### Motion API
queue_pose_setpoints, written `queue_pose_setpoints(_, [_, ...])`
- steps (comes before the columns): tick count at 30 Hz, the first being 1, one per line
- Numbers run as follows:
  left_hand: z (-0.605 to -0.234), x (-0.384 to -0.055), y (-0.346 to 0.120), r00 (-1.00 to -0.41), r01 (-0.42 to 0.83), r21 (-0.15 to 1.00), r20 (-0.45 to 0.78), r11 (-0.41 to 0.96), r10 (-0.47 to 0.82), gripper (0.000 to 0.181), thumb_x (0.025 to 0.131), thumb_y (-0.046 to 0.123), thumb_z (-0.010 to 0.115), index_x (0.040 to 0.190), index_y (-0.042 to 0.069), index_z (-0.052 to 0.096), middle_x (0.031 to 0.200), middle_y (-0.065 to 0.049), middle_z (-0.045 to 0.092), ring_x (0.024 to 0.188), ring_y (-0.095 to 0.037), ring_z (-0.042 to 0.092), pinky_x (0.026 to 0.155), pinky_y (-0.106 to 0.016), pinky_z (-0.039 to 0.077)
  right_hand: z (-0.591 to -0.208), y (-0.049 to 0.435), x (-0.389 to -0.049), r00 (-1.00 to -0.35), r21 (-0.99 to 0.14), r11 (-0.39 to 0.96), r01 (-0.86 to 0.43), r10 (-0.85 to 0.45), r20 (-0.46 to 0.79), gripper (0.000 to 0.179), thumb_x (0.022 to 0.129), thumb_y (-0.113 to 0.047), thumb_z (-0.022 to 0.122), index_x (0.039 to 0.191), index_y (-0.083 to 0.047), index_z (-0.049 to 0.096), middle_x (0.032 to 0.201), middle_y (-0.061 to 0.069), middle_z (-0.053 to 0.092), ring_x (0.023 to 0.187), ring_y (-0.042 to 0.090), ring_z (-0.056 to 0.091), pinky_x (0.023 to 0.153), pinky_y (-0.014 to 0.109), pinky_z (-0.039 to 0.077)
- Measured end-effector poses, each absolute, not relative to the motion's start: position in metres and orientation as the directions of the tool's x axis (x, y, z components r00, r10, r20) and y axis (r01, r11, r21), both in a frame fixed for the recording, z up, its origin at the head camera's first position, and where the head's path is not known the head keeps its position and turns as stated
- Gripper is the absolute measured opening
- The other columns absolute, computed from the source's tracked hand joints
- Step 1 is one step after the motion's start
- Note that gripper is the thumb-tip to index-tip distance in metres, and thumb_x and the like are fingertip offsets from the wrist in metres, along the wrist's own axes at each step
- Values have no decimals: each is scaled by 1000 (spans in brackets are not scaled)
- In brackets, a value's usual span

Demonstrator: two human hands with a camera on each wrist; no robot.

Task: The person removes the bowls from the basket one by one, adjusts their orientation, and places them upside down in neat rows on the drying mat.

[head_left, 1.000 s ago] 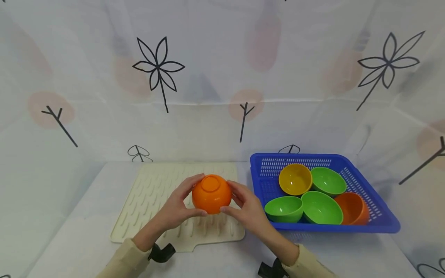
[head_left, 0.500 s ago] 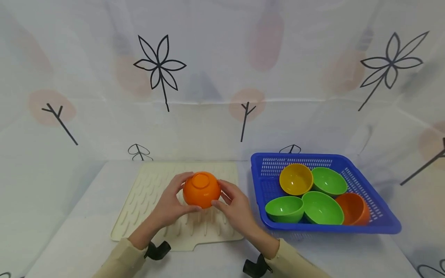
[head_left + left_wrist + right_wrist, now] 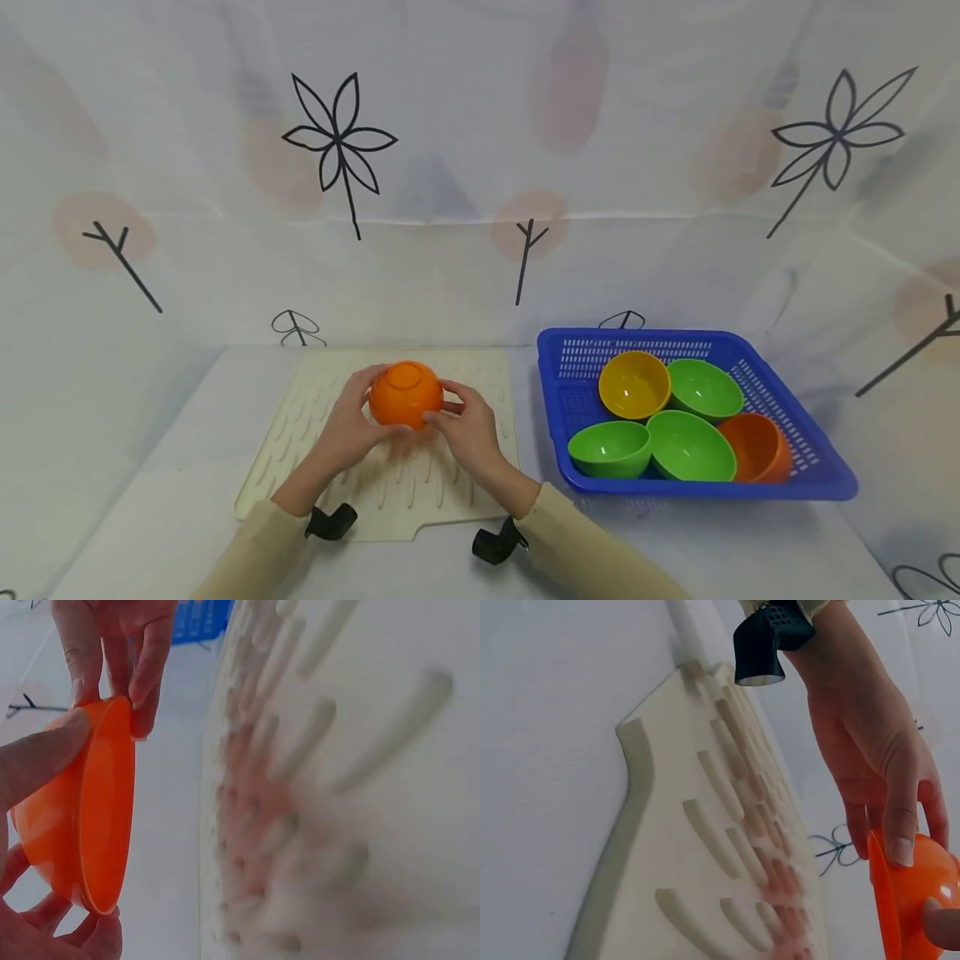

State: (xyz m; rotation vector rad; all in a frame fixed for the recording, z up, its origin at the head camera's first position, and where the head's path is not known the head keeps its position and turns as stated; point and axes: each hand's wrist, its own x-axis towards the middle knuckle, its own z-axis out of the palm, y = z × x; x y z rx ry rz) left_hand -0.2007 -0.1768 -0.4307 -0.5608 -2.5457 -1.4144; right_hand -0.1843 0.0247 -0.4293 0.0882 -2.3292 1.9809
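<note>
An orange bowl (image 3: 405, 400) is held upside down above the cream drying mat (image 3: 360, 500), its round foot facing up. My left hand (image 3: 351, 425) grips its left side, with the thumb on the outer wall and the fingers at the rim, as the left wrist view shows on the bowl (image 3: 97, 810). On the other side my right hand (image 3: 471, 429) pinches the rim between thumb and fingers. In both wrist views a gap shows between the rim and the ridged mat (image 3: 705, 825).
A blue plastic basket (image 3: 570, 483) stands to the right of the mat. Inside it lie a yellow bowl (image 3: 634, 385), several green bowls (image 3: 690, 446) and a darker orange bowl (image 3: 757, 450). A patterned white cloth (image 3: 450, 167) hangs behind the table.
Both hands have carried the upside-down orange bowl leftward and slightly farther back over the mat. The basket and its bowls have stayed put.
</note>
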Motion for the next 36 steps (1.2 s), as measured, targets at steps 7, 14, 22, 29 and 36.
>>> queue_pose_setpoints(7, [-438, -219, -195, -940, 341, 795, 272, 503, 207, 82, 79, 16, 86, 146, 8, 41, 147, -15, 41, 133, -35, 39, 109, -64, 32, -439, 0, -210, -997, -986, 152, -66, 17, 70, 48, 83, -3, 79, 129, -6, 65, 128, 13, 62, 105, 26, 68, 81, 31, 58])
queue_pose_setpoints(14, [-439, -235, -217, -951, 309, 785, 270, 537, 151, 82, 80, 8, 83, 146, -1, 36, 147, -23, 38, 132, -40, 37, 109, -63, 32, -440, -31, -233, -1000, -983, 181, -16, -5, 15, 46, 88, -3, 74, 132, -9, 64, 129, 8, 64, 111, 23, 65, 85, 31, 57])
queue_pose_setpoints(22, [-439, -255, -242, -976, 208, 801, 207, 562, 66, 88, 81, 4, 80, 150, -4, 26, 150, -29, 26, 135, -47, 31, 113, -65, 22, -431, -64, -255, -995, -951, 304, -54, -91, 27, 53, 87, 2, 66, 138, -10, 60, 136, 7, 61, 121, 25, 59, 95, 36, 53])
queue_pose_setpoints(29, [-450, -267, -258, -978, 200, 804, 195, 560, 70, 87, 79, -1, 77, 148, -5, 24, 146, -31, 28, 132, -47, 32, 114, -63, 21, -432, -81, -262, -990, -929, 364, -66, -142, 15, 59, 86, 11, 57, 142, -6, 54, 142, 7, 56, 128, 21, 52, 99, 33, 49])
queue_pose_setpoints(36, [-453, -273, -268, -988, 149, 844, 152, 515, 36, 89, 81, 5, 78, 149, -4, 21, 146, -31, 26, 132, -47, 32, 113, -62, 23, -439, -91, -267, -964, -908, 402, -118, -264, 8, 58, 91, 4, 55, 148, -7, 47, 149, 6, 49, 138, 19, 42, 114, 34, 34])
